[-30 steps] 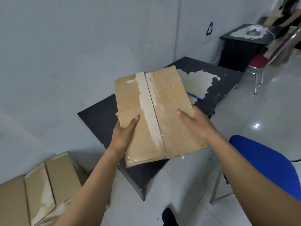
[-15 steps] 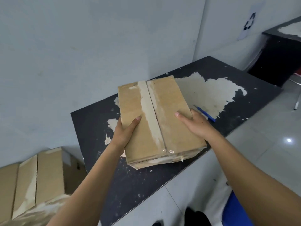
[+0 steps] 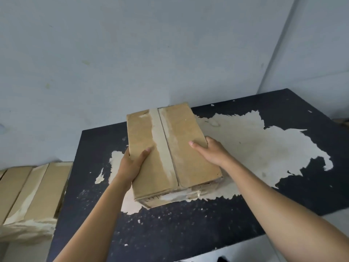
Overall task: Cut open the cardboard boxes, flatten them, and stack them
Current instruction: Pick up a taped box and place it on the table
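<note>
Cardboard box (image 3: 170,154) near mid-frame over the table, near bottom corner meeting the top; unclear whether fully set down. At 12 o'clock, pale grey wall (image 3: 132,53), smooth, faintly scuffed, with a corner line at 1 o'clock. Below it, table (image 3: 188,233): flat black top flecked with white, coating torn away in a large ragged cream patch (image 3: 255,148) spreading from under the box toward 3 o'clock. At 8 o'clock of the frame, just beside the table's left edge, other boxes (image 3: 34,190): brown, closed, with torn pale tape strips. Held box oblong, tan, matte; two top flaps meeting at a straight centre seam, pale peeled-tape strip alongside, near end ragged and crushed. Left hand (image 3: 132,163) at its 8 o'clock edge, thumb flat across the top, fingers hidden round the side, gripping. Right hand (image 3: 211,152) at 3 o'clock, thumb on top, fingers curled over the edge, gripping.
</note>
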